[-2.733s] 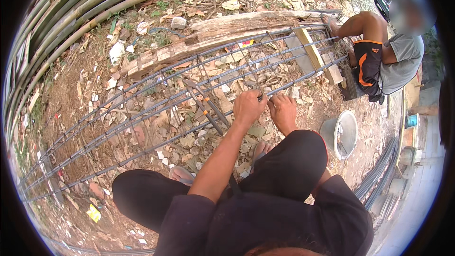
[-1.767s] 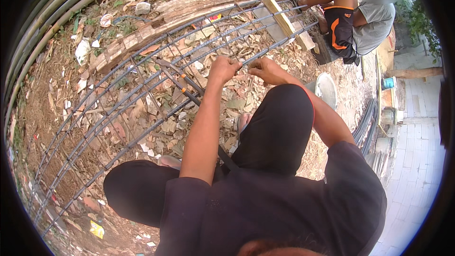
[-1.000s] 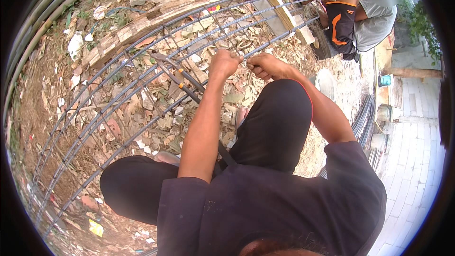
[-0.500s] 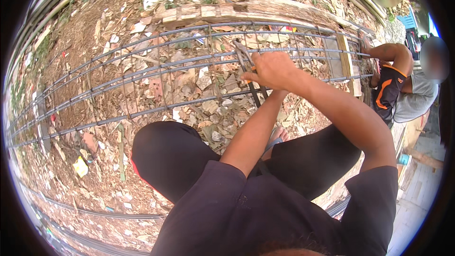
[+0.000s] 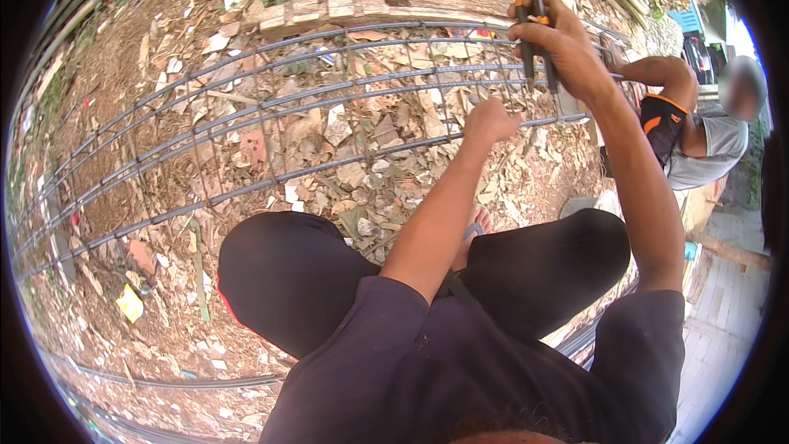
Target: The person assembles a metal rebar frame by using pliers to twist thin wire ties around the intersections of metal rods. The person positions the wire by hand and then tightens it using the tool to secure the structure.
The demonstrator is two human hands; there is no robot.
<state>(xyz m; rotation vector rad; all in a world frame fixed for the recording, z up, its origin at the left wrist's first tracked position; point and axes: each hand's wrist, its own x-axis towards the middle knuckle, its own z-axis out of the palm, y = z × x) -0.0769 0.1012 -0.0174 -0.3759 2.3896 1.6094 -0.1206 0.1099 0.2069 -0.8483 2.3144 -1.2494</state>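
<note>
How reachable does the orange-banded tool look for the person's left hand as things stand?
Probably yes: the right hand grips the orange-banded tool with its handle ends toward the left hand, and nothing seems to block the space between, though depth is hard to judge here.

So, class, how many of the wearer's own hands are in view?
2: the left hand is at the nearest steel bar; the right hand grips a two-handled, orange-banded tool.
</note>
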